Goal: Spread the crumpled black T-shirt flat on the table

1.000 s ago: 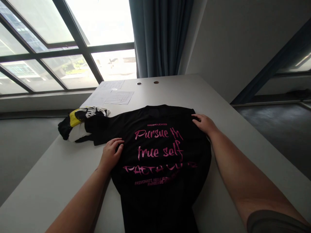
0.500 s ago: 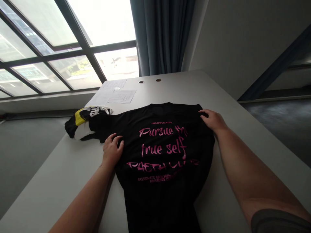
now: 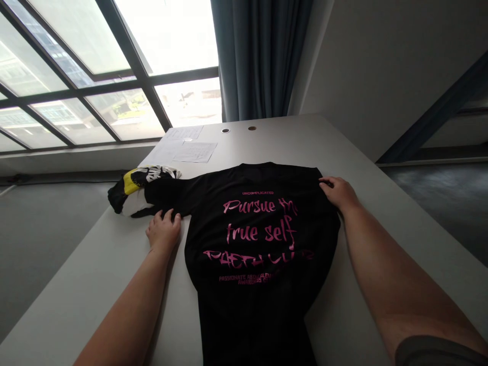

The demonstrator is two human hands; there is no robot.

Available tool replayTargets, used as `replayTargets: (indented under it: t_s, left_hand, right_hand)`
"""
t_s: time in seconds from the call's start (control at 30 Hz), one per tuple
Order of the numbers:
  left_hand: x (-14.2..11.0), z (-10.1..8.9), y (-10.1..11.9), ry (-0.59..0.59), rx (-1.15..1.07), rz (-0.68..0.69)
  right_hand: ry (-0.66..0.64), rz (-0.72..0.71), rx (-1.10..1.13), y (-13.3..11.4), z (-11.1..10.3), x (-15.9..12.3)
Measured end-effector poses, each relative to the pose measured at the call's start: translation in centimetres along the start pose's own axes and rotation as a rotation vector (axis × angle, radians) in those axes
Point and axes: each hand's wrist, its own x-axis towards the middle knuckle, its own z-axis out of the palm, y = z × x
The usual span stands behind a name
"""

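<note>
A black T-shirt (image 3: 259, 284) with pink lettering lies spread on the grey table (image 3: 381, 168), its lower part hanging over the near edge. My left hand (image 3: 163, 231) rests at the edge of the shirt's left sleeve, fingers curled onto the cloth there. My right hand (image 3: 339, 192) lies on the shirt's right shoulder, fingers pressed on the fold of the tucked-in sleeve.
A bundled black, yellow and white garment (image 3: 135, 190) sits at the table's left edge, touching the left sleeve. Paper sheets (image 3: 190, 147) lie farther back near two cable holes (image 3: 238, 129). Window and blue curtain (image 3: 259, 56) stand behind; the wall is to the right.
My left hand has slid leftward from the shirt's body to the left sleeve edge. My right hand stays on the right shoulder. The camera view has shifted slightly.
</note>
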Motion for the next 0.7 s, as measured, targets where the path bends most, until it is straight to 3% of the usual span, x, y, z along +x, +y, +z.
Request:
replayTargets:
  t_s: [0.27,0.53,0.7]
  left_hand:
    - [2.5,-0.5,-0.1,0.020,-0.062,-0.050]
    - [2.3,-0.5,-0.3,0.001,-0.045,-0.082]
    - [2.6,-0.2,-0.3,-0.026,-0.050,-0.031]
  right_hand:
    - [0.001,0.048,0.059,0.1,-0.1,-0.1]
    - [-0.005,0.101,0.138,-0.6,-0.8,-1.5]
    - [-0.002,0.038,0.127,-1.5,-1.4,-3.5]
